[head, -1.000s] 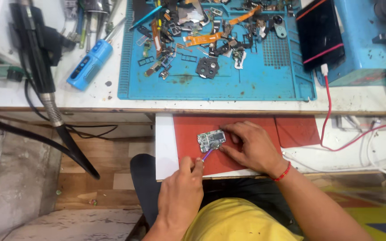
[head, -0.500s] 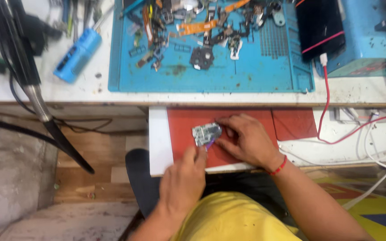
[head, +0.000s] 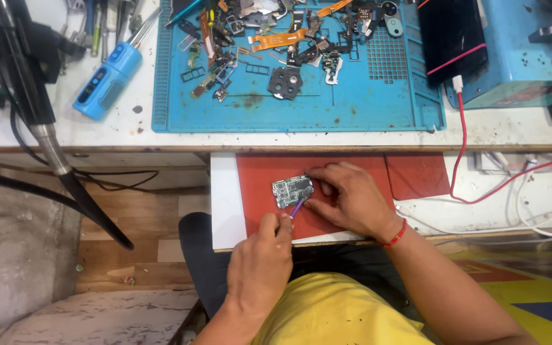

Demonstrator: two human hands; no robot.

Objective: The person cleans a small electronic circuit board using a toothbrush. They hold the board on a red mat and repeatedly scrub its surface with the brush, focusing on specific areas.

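At the bottom of the frame, my yellow shirt [head: 333, 313] fills the centre, with my two forearms reaching up from it. My left hand [head: 260, 262] sits just left of centre, its fingers closed around a thin purple-handled tool [head: 296, 208] whose tip angles up and right to the lower edge of a small green circuit board [head: 291, 190]. My right hand [head: 349, 198], with a red thread band [head: 394, 234] at the wrist, rests to the right of the board, its fingers pressed together on the board's right edge and pinning it flat.

The board lies at the centre of the frame on a red mat [head: 257, 191], which covers a white pull-out shelf [head: 223, 198]. A second red mat [head: 418, 176] lies just right of my right hand.

Above the shelf runs the white work surface [head: 97, 131]. On it, in the upper middle of the frame, a blue repair mat [head: 365, 96] carries a scatter of small phone parts, among them a round black camera ring [head: 285, 83] and an orange flex cable [head: 276, 39]. At upper left lies a blue handheld power tool [head: 105, 80], and beside it a black hose on a metal neck [head: 46, 137]. At upper right, a black phone [head: 452, 38] leans on a blue box [head: 525, 51], with a red cable [head: 458, 140] running down from it.
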